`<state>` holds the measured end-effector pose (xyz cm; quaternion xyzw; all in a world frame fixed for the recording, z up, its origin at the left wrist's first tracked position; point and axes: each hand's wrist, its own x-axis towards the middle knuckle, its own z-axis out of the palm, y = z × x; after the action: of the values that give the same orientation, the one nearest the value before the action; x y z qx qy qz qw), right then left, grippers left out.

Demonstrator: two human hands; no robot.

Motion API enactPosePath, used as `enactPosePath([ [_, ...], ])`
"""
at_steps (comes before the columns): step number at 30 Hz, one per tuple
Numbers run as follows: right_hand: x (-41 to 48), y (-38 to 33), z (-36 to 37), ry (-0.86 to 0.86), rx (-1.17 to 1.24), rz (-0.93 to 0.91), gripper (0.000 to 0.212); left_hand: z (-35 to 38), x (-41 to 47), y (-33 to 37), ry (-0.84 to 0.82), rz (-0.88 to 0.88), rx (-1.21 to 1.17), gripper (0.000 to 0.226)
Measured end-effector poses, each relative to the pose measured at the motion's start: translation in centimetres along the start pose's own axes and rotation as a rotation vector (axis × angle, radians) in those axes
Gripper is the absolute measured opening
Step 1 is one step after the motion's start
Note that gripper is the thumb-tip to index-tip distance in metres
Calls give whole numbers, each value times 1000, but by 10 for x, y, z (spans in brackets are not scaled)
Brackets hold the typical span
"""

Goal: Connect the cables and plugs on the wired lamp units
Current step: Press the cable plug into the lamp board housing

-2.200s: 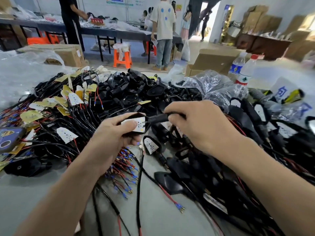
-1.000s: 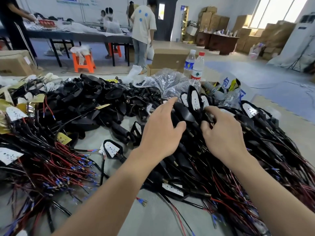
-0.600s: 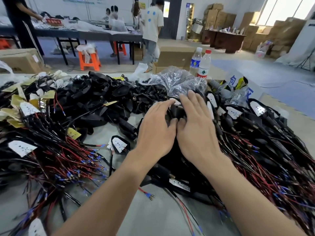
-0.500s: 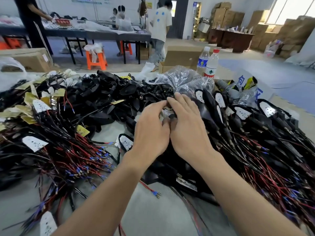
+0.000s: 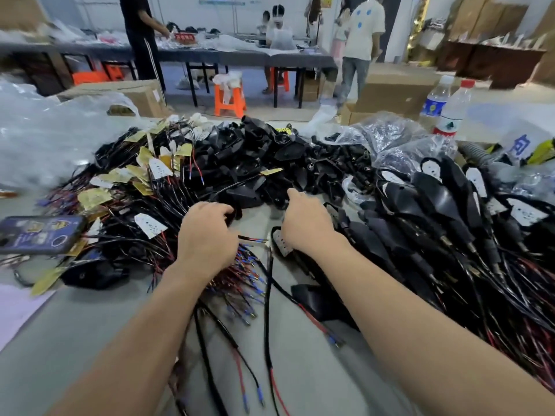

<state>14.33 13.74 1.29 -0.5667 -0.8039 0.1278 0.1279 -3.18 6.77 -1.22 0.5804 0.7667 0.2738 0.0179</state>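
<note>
Two hands apart above wires [image 5: 240, 267].
Curled left hand [image 5: 207, 232], right hand [image 5: 306, 225] forefinger extended; grips indeterminate. Two bottles [image 5: 450, 112] far right.

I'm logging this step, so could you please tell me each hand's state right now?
Left hand: fingers curled into the wires, grip hidden; cannot tell.
Right hand: forefinger out, rest hidden; cannot tell.
</note>
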Motion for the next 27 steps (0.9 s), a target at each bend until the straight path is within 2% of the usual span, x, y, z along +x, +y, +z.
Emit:
enactPosePath([
  [3,13,1,-3,-17,62,-9,59,2,0,-16,-46,88,139,45],
  [5,14,1,-8,53,233,-30,64,5,-1,-20,-37,136,171,46],
  [7,12,0,-13,190,493,-63,53,7,-3,-19,-22,152,172,48],
  [9,11,-1,-17,235,658,-42,52,5,-3,-16,31,115,66,54],
  [11,9,-1,-19,183,831,16,55,1,1,-13,127,52,-8,59],
  [14,2,-2,-22,36,1254,150,44,-6,15,-12,123,-4,117,56],
  [17,-4,1,-18,20,1290,193,22,-10,27,-11,69,-15,117,42],
  [20,-8,4,-13,0,1381,231,20,-14,32,-4,166,-7,-119,26],
  [23,-12,2,-7,-25,1530,312,22,-22,37,16,275,-20,-479,20],
  [27,-16,-7,-3,20,1808,436,13,-32,40,47,245,-289,-1200,16],
])
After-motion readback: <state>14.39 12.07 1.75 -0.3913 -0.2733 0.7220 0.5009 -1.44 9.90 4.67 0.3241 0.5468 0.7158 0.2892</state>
